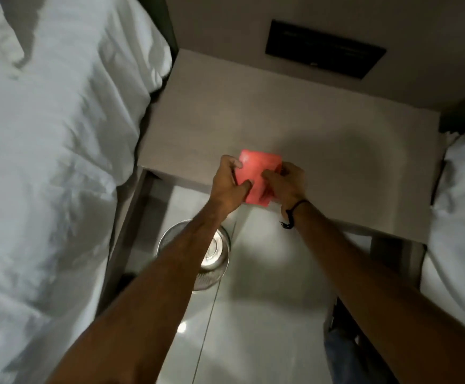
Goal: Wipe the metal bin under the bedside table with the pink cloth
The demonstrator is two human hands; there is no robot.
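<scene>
A folded pink cloth (257, 173) is held between both hands just over the front edge of the bedside table (322, 162). My left hand (230, 182) grips its left side and my right hand (288, 184) pinches its right side. Below, a shiny round metal bin (217, 253) stands on the tiled floor in front of the table's near edge, towards its left end. My left forearm crosses over the bin and hides part of its rim.
A bed with white linen (45, 162) fills the left side, and a second white bed (463, 217) lies at the right. A dark wall panel (325, 48) sits above the table. The glossy floor tiles (267, 314) run between the beds.
</scene>
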